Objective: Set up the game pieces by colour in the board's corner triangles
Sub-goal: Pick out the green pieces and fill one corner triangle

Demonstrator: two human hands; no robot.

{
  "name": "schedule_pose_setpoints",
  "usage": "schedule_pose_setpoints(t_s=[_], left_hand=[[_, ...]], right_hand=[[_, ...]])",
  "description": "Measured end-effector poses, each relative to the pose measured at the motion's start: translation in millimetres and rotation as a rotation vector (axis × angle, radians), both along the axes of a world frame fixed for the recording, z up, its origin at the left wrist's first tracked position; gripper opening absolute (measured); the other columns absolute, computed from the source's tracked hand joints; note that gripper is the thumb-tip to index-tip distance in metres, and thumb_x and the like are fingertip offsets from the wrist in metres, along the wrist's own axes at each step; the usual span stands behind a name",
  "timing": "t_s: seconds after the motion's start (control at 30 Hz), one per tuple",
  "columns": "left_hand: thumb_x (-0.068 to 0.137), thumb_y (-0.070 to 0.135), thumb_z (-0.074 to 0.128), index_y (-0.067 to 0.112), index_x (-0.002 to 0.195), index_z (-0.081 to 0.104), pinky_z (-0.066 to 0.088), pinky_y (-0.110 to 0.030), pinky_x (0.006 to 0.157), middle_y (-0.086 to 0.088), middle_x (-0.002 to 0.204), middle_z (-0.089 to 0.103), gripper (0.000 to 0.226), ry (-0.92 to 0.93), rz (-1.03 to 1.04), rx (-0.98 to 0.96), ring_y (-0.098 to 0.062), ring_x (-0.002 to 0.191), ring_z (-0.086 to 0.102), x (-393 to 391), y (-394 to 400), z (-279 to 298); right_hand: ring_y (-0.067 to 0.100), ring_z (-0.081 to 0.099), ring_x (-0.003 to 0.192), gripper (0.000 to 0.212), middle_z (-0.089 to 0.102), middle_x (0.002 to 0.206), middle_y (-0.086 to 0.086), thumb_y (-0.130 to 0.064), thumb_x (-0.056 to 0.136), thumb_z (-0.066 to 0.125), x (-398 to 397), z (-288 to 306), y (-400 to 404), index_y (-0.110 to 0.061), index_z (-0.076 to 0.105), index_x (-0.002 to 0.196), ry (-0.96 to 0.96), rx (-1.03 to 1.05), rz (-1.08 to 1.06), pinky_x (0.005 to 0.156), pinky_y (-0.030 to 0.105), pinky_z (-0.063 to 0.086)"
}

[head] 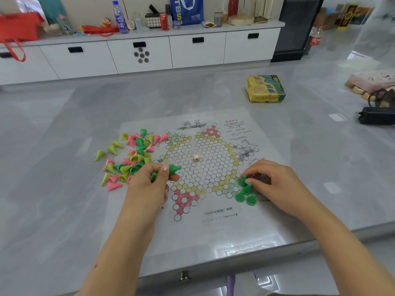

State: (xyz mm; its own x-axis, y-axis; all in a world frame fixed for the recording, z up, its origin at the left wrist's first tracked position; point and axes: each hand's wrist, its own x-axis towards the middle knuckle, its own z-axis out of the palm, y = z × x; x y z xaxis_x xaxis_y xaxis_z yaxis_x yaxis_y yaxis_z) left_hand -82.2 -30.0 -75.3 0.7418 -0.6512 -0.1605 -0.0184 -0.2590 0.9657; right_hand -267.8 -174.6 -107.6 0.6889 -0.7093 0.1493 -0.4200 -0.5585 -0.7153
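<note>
The left hand (154, 178) grips spare green pieces (174, 169), feeding the right hand (269, 180), whose fingers pinch one green piece (243, 180) onto the board (213, 227).

A glossy grey marble table (64, 116) faces white drawer cabinets (141, 54) along the wall.

Single view: head-worn wide-angle camera, looking forward and down from above the near table edge (224, 263). Nearest content: two bare forearms entering from the bottom of the frame, left hand (149, 180) and right hand (271, 180) at mid-frame, close to the lens. Centre: paper game board (203, 227) lying flat on the grey table. Far field, top of frame: white drawer cabinet (141, 54) along the wall, facing the camera. Straight lines bow toward the frame edges. No second view; no shared region.
</note>
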Motion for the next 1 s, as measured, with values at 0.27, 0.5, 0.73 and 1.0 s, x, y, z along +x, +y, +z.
schedule_pose_setpoints(t_s=[0.27,0.5,0.73,1.0], left_hand=[[0.096,0.019,0.043,0.016,0.081,0.059,0.032,-0.023,0.051,0.002,0.077,0.063,0.022,0.001,-0.011,0.027,-0.011,0.054,0.034,-1.3,0.2,0.7],[0.096,0.021,0.044,0.012,0.086,0.06,0.033,-0.014,0.044,0.006,0.07,0.064,0.02,0.118,-0.097,0.035,-0.005,0.046,0.036,-9.4,-0.3,1.6],[0.095,0.018,0.045,0.007,0.086,0.058,0.029,-0.014,0.042,0.008,0.057,0.065,0.019,0.27,-0.265,0.008,-0.004,0.041,0.033,-31.6,-8.1,2.6],[0.094,0.018,0.046,0.009,0.083,0.058,0.03,-0.013,0.042,0.007,0.058,0.065,0.018,0.242,-0.281,0.007,-0.004,0.041,0.034,-33.7,-9.6,1.7]], right_hand=[[-0.011,0.053,0.077,0.017,0.062,0.086,-0.016,-0.007,0.081,0.064,-0.8,0.4,0.4,-0.02,0.07,0.089,0.016,0.01,-0.005,0.069,0.001,0.038],[0.001,0.057,0.084,0.026,0.063,0.089,-0.018,-0.01,0.084,0.061,-1.3,16.3,7.0,-0.034,0.066,0.09,-0.109,-0.024,-0.119,0.073,0.007,0.044],[0.004,0.055,0.078,0.01,0.063,0.08,-0.014,-0.019,0.081,0.066,26.7,41.2,37.1,-0.024,0.072,0.087,-0.194,-0.087,0.07,0.07,0.014,0.044],[0.006,0.055,0.069,0.005,0.064,0.072,-0.009,-0.019,0.077,0.069,32.5,37.0,41.1,-0.022,0.074,0.078,-0.184,-0.03,0.133,0.065,0.017,0.044]])
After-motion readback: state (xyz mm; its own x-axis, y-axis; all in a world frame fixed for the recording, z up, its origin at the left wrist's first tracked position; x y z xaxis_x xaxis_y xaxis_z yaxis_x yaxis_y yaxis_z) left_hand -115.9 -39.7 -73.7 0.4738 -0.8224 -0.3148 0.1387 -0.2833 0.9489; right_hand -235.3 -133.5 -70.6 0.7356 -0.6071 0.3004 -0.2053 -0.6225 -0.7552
